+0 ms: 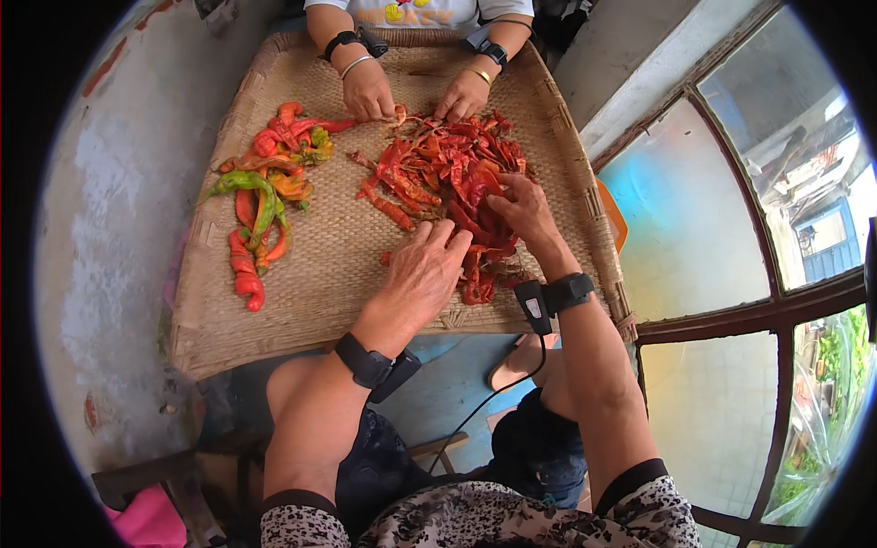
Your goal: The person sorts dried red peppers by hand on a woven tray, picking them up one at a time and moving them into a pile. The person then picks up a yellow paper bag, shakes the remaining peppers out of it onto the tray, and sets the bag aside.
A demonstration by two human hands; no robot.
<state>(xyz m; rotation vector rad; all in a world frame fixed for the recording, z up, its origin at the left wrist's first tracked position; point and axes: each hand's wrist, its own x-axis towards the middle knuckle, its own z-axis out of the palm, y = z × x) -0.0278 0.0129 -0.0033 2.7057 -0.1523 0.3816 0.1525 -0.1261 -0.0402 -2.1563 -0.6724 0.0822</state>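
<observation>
Head view: left hand [425,269] rests loosely spread beside red chili pile [457,183]; right hand [523,208] pinches into it.

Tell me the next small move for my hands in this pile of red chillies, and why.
Probably lift one chilli clear with the right hand. It already rests on the red chilli pile, fingers curled in, while the left hand lies flat at the pile's near edge. The mixed red, orange and green chillies sit apart on the woven tray.
</observation>
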